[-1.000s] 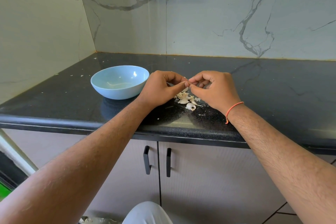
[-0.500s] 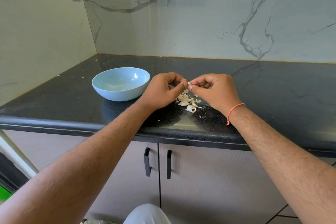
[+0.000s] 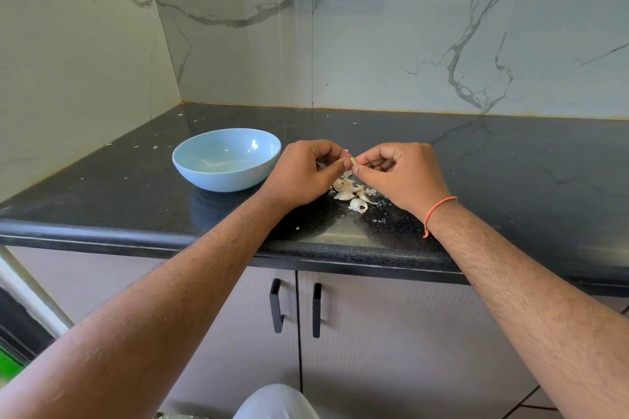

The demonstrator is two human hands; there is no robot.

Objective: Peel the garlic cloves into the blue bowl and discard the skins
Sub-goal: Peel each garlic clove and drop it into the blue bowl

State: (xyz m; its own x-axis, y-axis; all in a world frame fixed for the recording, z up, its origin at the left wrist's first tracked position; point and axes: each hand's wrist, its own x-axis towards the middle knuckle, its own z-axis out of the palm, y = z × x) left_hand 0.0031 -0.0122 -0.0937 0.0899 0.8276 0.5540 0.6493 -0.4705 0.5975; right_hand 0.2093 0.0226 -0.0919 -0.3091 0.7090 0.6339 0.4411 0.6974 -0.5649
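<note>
Both hands barely shifted, pinching one garlic clove [image 3: 353,161] right of the blue bowl [image 3: 227,158].
Left hand [image 3: 308,173] and right hand [image 3: 401,173] should have peeled above the skin pile [image 3: 350,192].

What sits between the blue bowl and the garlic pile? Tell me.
In the head view, the left hand lies between the blue bowl and the garlic pile on the countertop.
</note>
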